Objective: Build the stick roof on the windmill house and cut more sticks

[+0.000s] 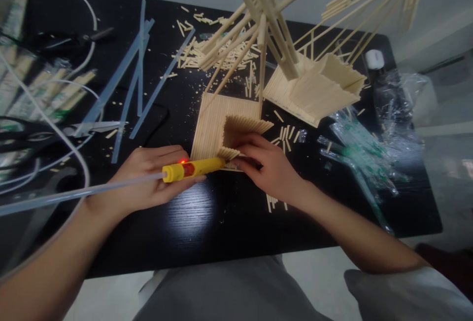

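Observation:
My left hand (157, 178) is closed around a yellow glue gun (194, 168) with a red light glowing on it. A long translucent glue stick (121, 185) runs out of its rear end. The gun's nose touches or nearly touches the low corner of a small open box of wooden sticks (232, 126), built on a flat base of sticks (209, 121). At that box's right side is my right hand (269, 163), thumb and fingers pinched together at the near edge. Whatever lies between those fingertips is hidden. Thin sticks rise from the base's far edge.
A tall stick frame (264, 10) looms over the back. A second stick box (321, 87) stands to the right. Cut stick pieces (236, 52), blue-tinted glue sticks (129, 74), scissors (92, 127), a white cable (79, 156), and plastic wrappers (364, 148) lie on the black table (251, 232).

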{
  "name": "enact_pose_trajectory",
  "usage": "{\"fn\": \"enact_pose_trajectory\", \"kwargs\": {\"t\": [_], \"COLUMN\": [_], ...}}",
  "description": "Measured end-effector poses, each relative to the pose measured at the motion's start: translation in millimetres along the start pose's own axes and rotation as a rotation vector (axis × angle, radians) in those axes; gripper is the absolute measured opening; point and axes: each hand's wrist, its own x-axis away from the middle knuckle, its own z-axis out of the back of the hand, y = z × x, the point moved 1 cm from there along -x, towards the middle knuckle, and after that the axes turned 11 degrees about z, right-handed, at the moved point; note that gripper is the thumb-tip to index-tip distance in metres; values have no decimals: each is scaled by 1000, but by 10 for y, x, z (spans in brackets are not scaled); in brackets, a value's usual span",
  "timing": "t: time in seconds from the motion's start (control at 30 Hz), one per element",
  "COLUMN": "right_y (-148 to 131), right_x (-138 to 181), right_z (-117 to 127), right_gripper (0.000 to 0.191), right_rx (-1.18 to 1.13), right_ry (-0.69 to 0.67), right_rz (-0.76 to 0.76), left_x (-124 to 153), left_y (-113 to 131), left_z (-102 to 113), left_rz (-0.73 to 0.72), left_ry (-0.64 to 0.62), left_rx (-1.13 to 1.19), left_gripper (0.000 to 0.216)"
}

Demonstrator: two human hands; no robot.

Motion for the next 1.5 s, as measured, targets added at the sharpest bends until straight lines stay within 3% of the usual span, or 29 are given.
{"fn": "enact_pose_trajectory", "kwargs": {"t": [1.17,1.5], "right_y": [9,-221], "right_x": [41,20], "right_z": [-41,303], "right_gripper": [8,27], "right_rx": [-29,-1], "right_ry": [79,103], "right_rz": [-22,78], "left_x": [-12,41], "left_y": [-4,-20], "left_z": [29,44], "left_rz": [18,-34], "left_ry": [-8,26], "left_rx": [24,47], "left_gripper": [28,26]}}
